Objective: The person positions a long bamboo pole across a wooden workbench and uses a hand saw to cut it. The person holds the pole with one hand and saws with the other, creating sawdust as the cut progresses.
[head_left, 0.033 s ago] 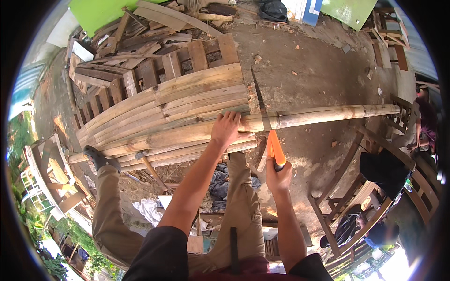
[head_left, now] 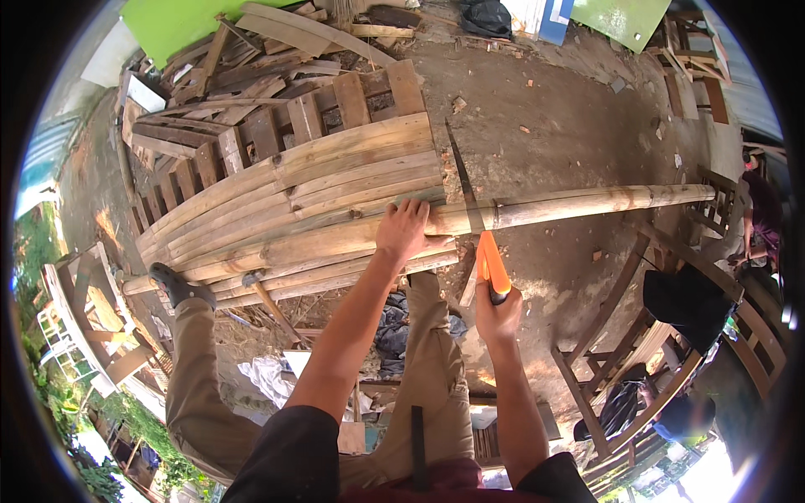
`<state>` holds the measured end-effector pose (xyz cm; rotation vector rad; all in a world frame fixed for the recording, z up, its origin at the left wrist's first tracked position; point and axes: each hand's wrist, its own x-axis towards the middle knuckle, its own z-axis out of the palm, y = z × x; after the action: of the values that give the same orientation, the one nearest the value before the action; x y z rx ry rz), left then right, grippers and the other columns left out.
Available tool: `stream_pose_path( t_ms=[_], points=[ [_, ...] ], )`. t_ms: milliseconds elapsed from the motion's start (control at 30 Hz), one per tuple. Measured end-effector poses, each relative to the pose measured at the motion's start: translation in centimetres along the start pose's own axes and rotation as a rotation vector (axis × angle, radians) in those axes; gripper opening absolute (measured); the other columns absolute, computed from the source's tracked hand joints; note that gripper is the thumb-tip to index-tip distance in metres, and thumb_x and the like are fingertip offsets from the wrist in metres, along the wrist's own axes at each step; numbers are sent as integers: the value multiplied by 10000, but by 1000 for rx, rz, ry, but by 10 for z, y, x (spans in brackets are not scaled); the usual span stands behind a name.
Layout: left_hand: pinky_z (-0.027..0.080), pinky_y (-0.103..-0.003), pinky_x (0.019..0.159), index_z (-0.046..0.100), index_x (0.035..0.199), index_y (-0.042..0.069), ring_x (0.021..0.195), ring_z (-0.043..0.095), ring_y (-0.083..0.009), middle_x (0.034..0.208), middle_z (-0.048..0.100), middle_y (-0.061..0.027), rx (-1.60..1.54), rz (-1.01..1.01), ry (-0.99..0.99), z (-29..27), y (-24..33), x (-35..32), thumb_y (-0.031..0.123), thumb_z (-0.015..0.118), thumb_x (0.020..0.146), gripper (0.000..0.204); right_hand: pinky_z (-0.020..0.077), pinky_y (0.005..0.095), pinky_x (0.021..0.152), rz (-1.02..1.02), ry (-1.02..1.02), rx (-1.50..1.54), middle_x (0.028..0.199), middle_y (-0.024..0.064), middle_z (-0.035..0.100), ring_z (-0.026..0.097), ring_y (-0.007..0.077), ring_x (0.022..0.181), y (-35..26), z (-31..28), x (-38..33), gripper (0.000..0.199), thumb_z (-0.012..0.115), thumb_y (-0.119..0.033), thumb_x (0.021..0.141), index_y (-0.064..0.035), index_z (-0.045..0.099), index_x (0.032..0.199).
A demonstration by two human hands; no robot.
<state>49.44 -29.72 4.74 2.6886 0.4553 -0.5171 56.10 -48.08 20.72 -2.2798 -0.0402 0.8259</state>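
A long bamboo pole (head_left: 453,220) lay across a bed of bamboo slats (head_left: 369,163), its right-hand stretch jutting past their edge above the ground (head_left: 579,142), with the blade (head_left: 460,168) of a handsaw (head_left: 475,211) set across it just beyond that edge. The overhang carried the chief risk: should that length sag as a cut deepened, the bamboo could pinch the steel or split along its grain. Whether the far end rested on the wooden frame (head_left: 719,180) beside it could not be made out, nor could the depth of any cut. The round pole could also roll if the pressure on it slackened, and a blade that skipped toward the slats could catch the bracing hand.

The left hand (head_left: 405,228), its arm stretched forward, gripped the pole close to the saw, fingers draped over the top and thumb on the near side. The right hand (head_left: 499,314) was wrapped around the orange handle (head_left: 496,267) on the near side of the pole, its forearm (head_left: 520,394) nearly in line with the saw, whose tip pointed away from the person. A dark shoe (head_left: 184,289) near the pole's left end appeared to help pin it down.
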Motion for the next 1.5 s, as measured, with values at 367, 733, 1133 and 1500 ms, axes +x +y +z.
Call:
stream_pose_path(
  t_ms=[367,733,1133,1500],
  points=[
    [434,-409,986,632,1253,61,1198,542,-239,1236,580,-96,-30,-12,-75,-8,-6,13,820,594,774,899,485,366,532,-62,-15,-54,651,171,617,645,256,555,30,-39,-110,112,649,-59,857,26,647,784],
    [465,-389,937,687,1082,27,1078,602,-258,1132,634,-99,-53,17,123,2,-17,17,806,659,717,861,454,348,525,142,-61,-31,579,85,542,511,101,566,2,-33,-69,184,650,-96,877,27,614,746],
    [455,-376,923,702,1028,39,1043,592,-235,1069,638,-82,-39,51,254,7,-14,11,823,673,693,853,513,372,581,37,-46,-159,612,112,631,637,184,580,-5,-53,-87,142,647,-113,878,18,688,843],
    [479,-410,920,689,1058,0,1060,615,-277,1097,663,-117,-144,-24,203,-7,-10,20,727,795,623,854,471,396,522,89,30,-36,572,129,626,643,210,525,-33,19,47,319,670,-220,884,50,640,717]
  ],
)
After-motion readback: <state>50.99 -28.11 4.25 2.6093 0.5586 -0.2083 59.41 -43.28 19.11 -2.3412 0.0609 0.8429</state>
